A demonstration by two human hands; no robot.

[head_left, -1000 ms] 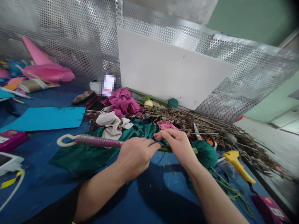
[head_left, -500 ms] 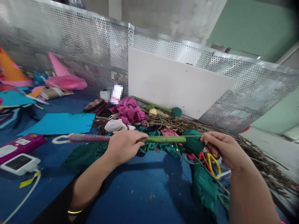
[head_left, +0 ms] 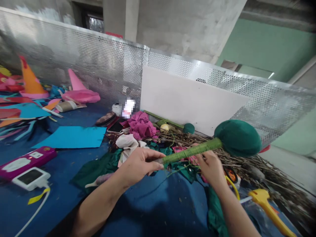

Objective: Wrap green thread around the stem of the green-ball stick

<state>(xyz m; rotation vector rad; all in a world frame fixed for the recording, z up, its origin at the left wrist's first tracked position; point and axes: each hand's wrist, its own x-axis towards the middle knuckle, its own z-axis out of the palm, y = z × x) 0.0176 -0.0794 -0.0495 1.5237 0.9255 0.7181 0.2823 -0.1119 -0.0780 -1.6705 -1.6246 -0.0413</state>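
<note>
My left hand [head_left: 142, 163] is closed round a stick [head_left: 191, 152] wrapped in green thread, which slants up to the right. A dark green, fabric-covered round head [head_left: 238, 137] sits at its far end. The stick's purple-wrapped lower part [head_left: 105, 178] shows behind my left forearm, ending in a pale loop. My right hand [head_left: 211, 168] is at the stick's middle, its fingers bent and partly behind it. Thin green thread [head_left: 176, 170] hangs near those fingers and trails left; the pinch itself is partly hidden.
Green cloth [head_left: 98, 166], magenta cloth [head_left: 142, 125] and dry stems [head_left: 269, 168] lie behind the hands. A yellow-handled tool [head_left: 269, 207] is at right. A blue sheet [head_left: 74, 137], purple box [head_left: 29, 161] and white cabled device [head_left: 32, 177] lie left. A perforated metal screen [head_left: 98, 62] stands behind.
The stick's green end has swung up and towards me, with the round head now plainly in view. My right hand has moved left from the stretched thread to beside the stick.
</note>
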